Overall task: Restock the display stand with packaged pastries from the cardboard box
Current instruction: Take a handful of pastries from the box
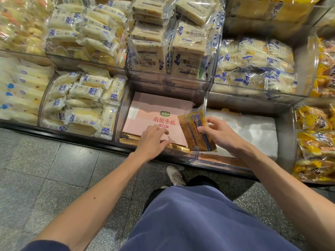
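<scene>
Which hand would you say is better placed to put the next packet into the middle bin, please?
Probably the right hand: it grips an orange packet over the middle bin. The left hand holds nothing and rests on the pink cardboard inside.

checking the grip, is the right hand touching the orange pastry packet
Touching. The head view shows the right hand pinching the orange pastry packet at its right edge.

Dim, warm indoor light; wrappers glare, edges bow and blur softly.
</scene>
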